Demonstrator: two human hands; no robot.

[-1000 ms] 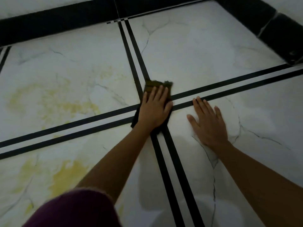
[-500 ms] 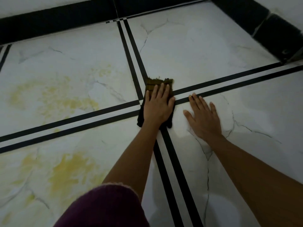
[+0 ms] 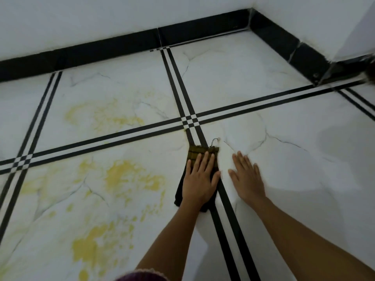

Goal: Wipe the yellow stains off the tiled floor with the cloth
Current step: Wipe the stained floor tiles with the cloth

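Ahead of you a plain white wall (image 3: 101, 21) carries a black skirting (image 3: 113, 47) along its foot, with a pale vertical joint partway along. To your right a second white wall (image 3: 304, 17) meets it at a corner, its own black skirting strip (image 3: 284, 42) running toward you. At the far right edge sits a dark blurred shape (image 3: 371, 74), too unclear to name.

No text, label, brand, number or sign can be read. Nothing legible is seen on the cloth (image 3: 195, 154) under the left hand (image 3: 199, 179), on the tiled floor (image 3: 294, 169) around the right hand (image 3: 246, 177), or on the black skirting (image 3: 121, 47) far beyond both hands.
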